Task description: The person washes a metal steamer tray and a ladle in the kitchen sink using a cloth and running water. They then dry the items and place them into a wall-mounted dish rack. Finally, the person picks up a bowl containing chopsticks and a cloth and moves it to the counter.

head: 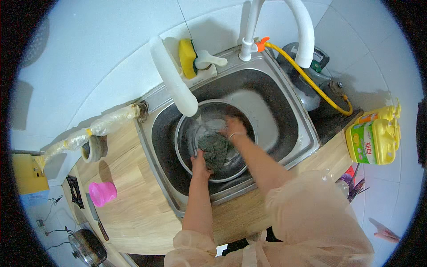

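Observation:
A round metal basin [178, 157] stands inside the stainless steel sink [290, 123]. In the basin lies a dark green, rough-textured mass [215, 152]; its exact kind is unclear. My left hand [200, 166] grips its near left edge, with the thumb on top. Over the far right of the basin, my right hand [236, 128] is blurred by motion, a thin bracelet at its wrist. Whether its fingers hold anything is hidden by the blur. A thick white faucet spout [180, 86] reaches over the basin, and water appears to fall from its tip.
A yellow sponge [187, 58] sits behind the sink beside the faucet's lever [210, 60]. A second white spout [302, 36] and a yellow hose [307, 76] rise at the right. Yellow detergent jugs [373, 140], a pink cup [102, 194] and a knife [96, 215] flank the sink.

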